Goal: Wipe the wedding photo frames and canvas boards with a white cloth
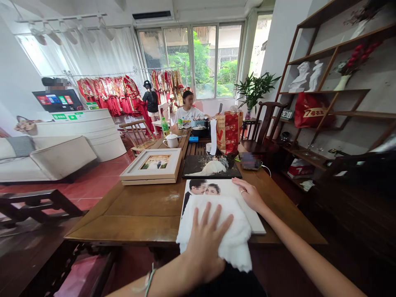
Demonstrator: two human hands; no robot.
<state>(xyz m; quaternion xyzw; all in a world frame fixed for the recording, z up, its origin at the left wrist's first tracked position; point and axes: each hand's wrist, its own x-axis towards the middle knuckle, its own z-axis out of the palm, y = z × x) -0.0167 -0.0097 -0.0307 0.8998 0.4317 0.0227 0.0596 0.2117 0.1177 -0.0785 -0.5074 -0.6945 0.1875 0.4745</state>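
My left hand (pixel 206 239) lies with spread fingers on a white cloth (pixel 238 222), pressing it over the lower part of a white photo panel (pixel 256 220). The panel shows a couple's portrait, partly covered by the cloth, at the table's near edge. My right hand (pixel 249 194), a ring on one finger, rests with its fingers stretched out along the panel's upper right side. Just beyond lies a dark photo panel (pixel 188 166) with a figure in a white gown. Left of it are white picture frames (pixel 173 165), stacked, the top one holding a small photo.
On the wooden table (pixel 123 214) stand a lidded white cup (pixel 172 141), a green-labelled bottle (pixel 165 127), a red paper bag (pixel 228 134) and a phone (pixel 251 161) with a cable. A person (pixel 188 109) sits at the far end. Shelves (pixel 331 111) line the right.
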